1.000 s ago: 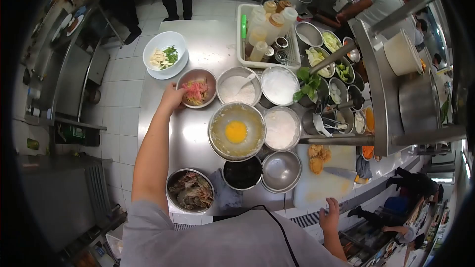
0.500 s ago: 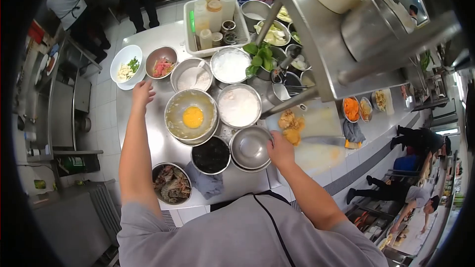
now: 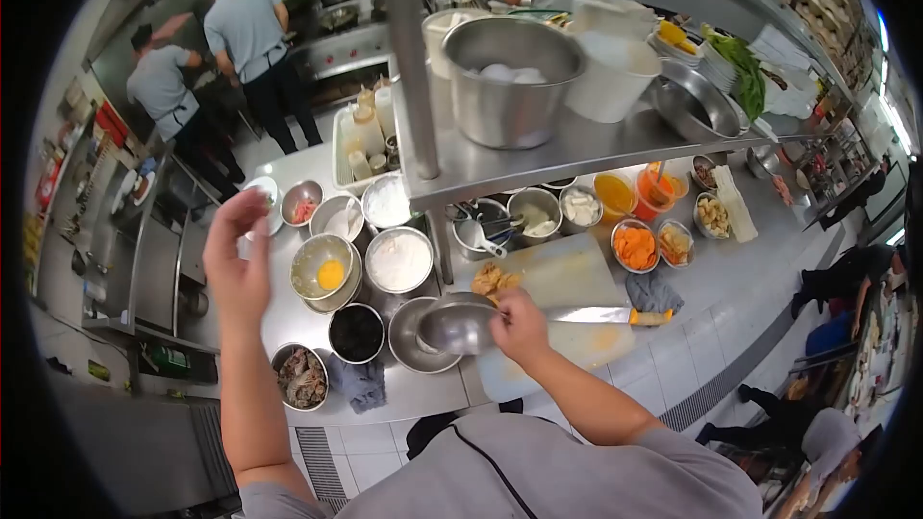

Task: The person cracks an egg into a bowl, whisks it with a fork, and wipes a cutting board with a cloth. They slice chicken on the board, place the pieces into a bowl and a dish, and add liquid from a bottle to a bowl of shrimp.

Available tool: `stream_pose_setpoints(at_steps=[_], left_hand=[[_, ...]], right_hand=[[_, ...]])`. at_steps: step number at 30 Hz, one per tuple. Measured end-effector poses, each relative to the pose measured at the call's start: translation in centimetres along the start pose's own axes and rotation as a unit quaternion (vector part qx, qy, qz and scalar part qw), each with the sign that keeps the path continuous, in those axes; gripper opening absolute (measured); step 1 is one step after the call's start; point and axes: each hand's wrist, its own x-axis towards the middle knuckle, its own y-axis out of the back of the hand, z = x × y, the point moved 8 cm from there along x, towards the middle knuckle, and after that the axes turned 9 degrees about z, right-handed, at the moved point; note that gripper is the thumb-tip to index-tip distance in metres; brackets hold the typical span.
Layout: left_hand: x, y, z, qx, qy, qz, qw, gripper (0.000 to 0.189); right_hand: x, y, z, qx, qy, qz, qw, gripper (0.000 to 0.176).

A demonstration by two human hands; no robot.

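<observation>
My right hand [image 3: 520, 327] grips the rim of a steel bowl [image 3: 459, 323], tilted above another steel bowl [image 3: 417, 350] on the counter. My left hand [image 3: 240, 248] is raised over the counter's left side, fingers apart and holding nothing. Beyond it are a bowl of pink strips [image 3: 302, 202] and a white bowl, partly hidden by the hand. A bowl with yellow egg [image 3: 330, 274], a bowl of white powder [image 3: 399, 260] and a bowl of black pieces [image 3: 357, 333] stand between my hands. Battered pieces [image 3: 495, 279] lie on the cutting board [image 3: 567, 272] beyond my right hand.
A steel shelf [image 3: 577, 160] on posts overhangs the counter, bearing a large pot [image 3: 513, 86]. A knife [image 3: 596, 315] lies on the boards. A bowl of shrimp [image 3: 301, 378] and a grey cloth [image 3: 357, 383] are near the front edge. Two people stand at the back left.
The view has swung to the right. My right hand has lifted the upper steel bowl and tilted it. My left hand has risen closer to the camera.
</observation>
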Motion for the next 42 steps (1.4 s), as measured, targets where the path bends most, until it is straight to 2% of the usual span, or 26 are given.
stream_pose_setpoints(at_steps=[1, 3, 5, 7, 8, 9, 10, 11, 13, 15, 16, 18, 19, 21, 23, 25, 26, 28, 32, 33, 34, 37, 40, 42], left_hand=[[0.6, -2.6, 6.2, 0.006, -0.077, -0.037, 0.996, 0.031], [1.4, -8.1, 16.7, 0.011, -0.215, -0.116, 0.97, 0.036], [2.5, -14.1, 22.6, 0.052, -0.304, -0.133, 0.942, 0.036], [5.2, -20.3, 23.4, 0.116, -0.305, -0.148, 0.933, 0.032], [7.3, -24.2, 21.4, 0.175, -0.25, -0.197, 0.932, 0.031], [9.5, -27.4, 19.1, 0.233, -0.192, -0.246, 0.921, 0.031], [11.0, -30.5, 17.4, 0.291, -0.132, -0.357, 0.878, 0.034], [11.5, -32.4, 15.7, 0.344, -0.07, -0.46, 0.815, 0.038], [11.8, -34.7, 14.7, 0.313, -0.073, -0.534, 0.782, 0.045], [12.3, -36.7, 11.1, 0.3, -0.046, -0.575, 0.76, 0.05], [12.1, -37.0, 10.2, 0.306, -0.035, -0.577, 0.757, 0.053], [11.5, -37.3, 11.5, 0.368, -0.094, -0.586, 0.716, 0.052], [11.3, -37.2, 12.2, 0.37, -0.101, -0.587, 0.713, 0.052], [10.9, -35.8, 11.3, 0.315, 0.083, -0.587, 0.741, 0.051], [11.8, -36.5, 9.5, 0.299, 0.047, -0.578, 0.758, 0.046], [12.6, -37.3, 8.6, 0.364, -0.071, -0.572, 0.731, 0.041], [12.7, -37.5, 7.2, 0.366, -0.07, -0.571, 0.731, 0.041], [13.5, -38.2, 6.4, 0.32, -0.114, -0.538, 0.771, 0.035], [12.4, -38.3, 7.8, 0.295, -0.113, -0.58, 0.751, 0.036], [12.3, -37.4, 8.7, 0.232, 0.065, -0.523, 0.817, 0.038], [12.2, -36.3, 8.5, 0.158, 0.24, -0.444, 0.849, 0.04], [12.6, -37.3, 8.2, 0.094, 0.196, -0.45, 0.866, 0.044], [12.0, -36.5, 10.0, 0.161, 0.208, -0.476, 0.839, 0.044], [11.4, -36.5, 10.3, 0.133, 0.237, -0.473, 0.838, 0.043]], right_hand=[[-1.7, 1.8, 2.9, 0.011, -0.132, -0.011, 0.991, 0.02], [-6.0, 5.1, 7.1, 0.016, -0.275, -0.028, 0.961, 0.019], [-10.1, 8.1, 9.7, -0.016, -0.343, -0.045, 0.938, 0.022], [-14.5, 9.2, 13.0, -0.035, -0.362, -0.071, 0.929, 0.03], [-15.3, 10.2, 13.3, -0.035, -0.358, -0.06, 0.931, 0.03], [-16.7, 10.1, 13.8, 0.04, -0.421, -0.062, 0.904, 0.036], [-17.8, 10.0, 14.1, 0.116, -0.479, -0.064, 0.867, 0.043], [-18.0, 10.8, 14.1, 0.118, -0.478, -0.052, 0.869, 0.043], [-16.8, 12.8, 12.8, 0.075, -0.394, -0.064, 0.914, 0.048], [-17.2, 14.6, 13.3, 0.065, -0.395, -0.054, 0.915, 0.049], [-18.4, 14.9, 14.6, 0.068, -0.396, -0.043, 0.915, 0.048], [-19.6, 15.9, 16.2, 0.076, -0.399, -0.024, 0.913, 0.048], [-20.1, 16.5, 16.8, 0.068, -0.406, -0.021, 0.911, 0.048], [-20.4, 17.3, 17.1, 0.064, -0.414, -0.018, 0.908, 0.048], [-19.8, 17.9, 17.3, 0.075, -0.426, -0.018, 0.901, 0.046], [-19.3, 18.0, 17.4, 0.076, -0.414, -0.018, 0.907, 0.044], [-19.0, 17.9, 17.4, 0.074, -0.403, -0.02, 0.912, 0.043], [-18.1, 17.5, 17.3, 0.073, -0.394, -0.024, 0.916, 0.041], [-17.1, 16.4, 16.6, 0.084, -0.388, -0.042, 0.917, 0.039], [-16.8, 16.2, 16.5, 0.086, -0.386, -0.043, 0.918, 0.039], [-16.7, 15.8, 16.4, 0.092, -0.385, -0.049, 0.917, 0.039], [-16.6, 14.8, 16.1, 0.105, -0.382, -0.057, 0.916, 0.039], [-17.1, 13.6, 16.3, 0.111, -0.38, -0.06, 0.916, 0.038], [-17.4, 13.2, 16.3, 0.112, -0.38, -0.063, 0.916, 0.038]])
